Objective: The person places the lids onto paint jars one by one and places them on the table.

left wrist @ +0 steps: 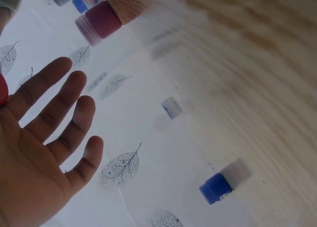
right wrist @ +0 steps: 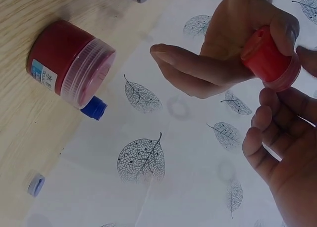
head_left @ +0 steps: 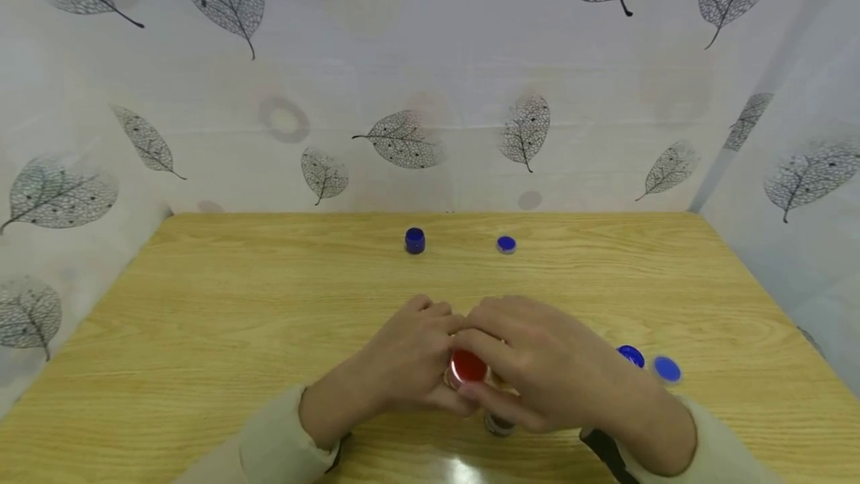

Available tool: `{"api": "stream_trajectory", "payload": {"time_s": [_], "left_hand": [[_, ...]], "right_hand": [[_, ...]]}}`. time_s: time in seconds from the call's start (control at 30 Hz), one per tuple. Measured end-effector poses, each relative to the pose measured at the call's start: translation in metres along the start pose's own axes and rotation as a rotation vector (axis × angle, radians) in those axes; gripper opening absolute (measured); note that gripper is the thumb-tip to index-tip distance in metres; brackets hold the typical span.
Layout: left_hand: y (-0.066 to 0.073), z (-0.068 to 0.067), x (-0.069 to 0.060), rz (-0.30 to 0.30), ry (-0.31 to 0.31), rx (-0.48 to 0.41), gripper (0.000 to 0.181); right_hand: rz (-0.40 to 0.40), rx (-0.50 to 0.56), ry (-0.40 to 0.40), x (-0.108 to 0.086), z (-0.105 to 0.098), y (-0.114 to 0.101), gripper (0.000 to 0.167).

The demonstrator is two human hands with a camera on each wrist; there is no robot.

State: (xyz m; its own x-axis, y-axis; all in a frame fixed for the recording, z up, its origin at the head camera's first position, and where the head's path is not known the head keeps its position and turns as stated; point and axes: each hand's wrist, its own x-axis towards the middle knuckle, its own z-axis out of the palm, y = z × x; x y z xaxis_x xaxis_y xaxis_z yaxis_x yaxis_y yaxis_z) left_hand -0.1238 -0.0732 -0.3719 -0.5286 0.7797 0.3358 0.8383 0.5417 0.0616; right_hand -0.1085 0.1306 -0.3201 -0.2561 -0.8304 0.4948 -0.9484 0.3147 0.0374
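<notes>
A small red paint jar point(right wrist: 267, 54) with a clear-rimmed lid point(right wrist: 285, 78) is held between both hands above the table. My left hand point(head_left: 416, 357) grips its body between thumb and index finger; in the left wrist view the other fingers point(left wrist: 69, 115) stretch out. The fingertips and thumb of my right hand point(head_left: 537, 364) pinch the lid's edge, seen from above as a red disc point(head_left: 468, 366). Below the hands, a larger dark red jar point(right wrist: 59, 54) with a clear lid and a label stands on the table, mostly covered in the head view.
Toward the back of the wooden table point(head_left: 235, 282) are an uncapped blue jar point(head_left: 414, 240) and a blue lid point(head_left: 506, 244). Right of my right hand lie a dark blue round piece point(head_left: 630, 355) and a lighter blue disc point(head_left: 667, 370). Leaf-patterned sheeting point(head_left: 443, 58) surrounds the table.
</notes>
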Motion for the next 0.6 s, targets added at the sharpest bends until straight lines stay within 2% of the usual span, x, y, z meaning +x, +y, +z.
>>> {"api": "stream_trajectory", "payload": {"time_s": [0.17,0.3,0.43,0.6], "left_hand": [[-0.0007,-0.0009,0.0004,0.008,-0.003,-0.048,0.043],[-0.0014,-0.0016,0.0009,0.025,0.028,-0.044,0.044],[0.0002,-0.0037,0.0017,0.027,0.040,-0.047,0.043],[0.0029,-0.0048,0.0019,-0.007,0.045,-0.024,0.041]], "right_hand": [[0.007,-0.017,0.004,0.0009,0.0019,-0.0022,0.032],[0.031,-0.083,0.012,0.0020,0.0041,-0.0041,0.035],[0.054,-0.174,0.064,0.0038,0.0070,-0.0044,0.050],[0.093,-0.229,0.115,0.0054,0.0099,-0.0051,0.054]]}}
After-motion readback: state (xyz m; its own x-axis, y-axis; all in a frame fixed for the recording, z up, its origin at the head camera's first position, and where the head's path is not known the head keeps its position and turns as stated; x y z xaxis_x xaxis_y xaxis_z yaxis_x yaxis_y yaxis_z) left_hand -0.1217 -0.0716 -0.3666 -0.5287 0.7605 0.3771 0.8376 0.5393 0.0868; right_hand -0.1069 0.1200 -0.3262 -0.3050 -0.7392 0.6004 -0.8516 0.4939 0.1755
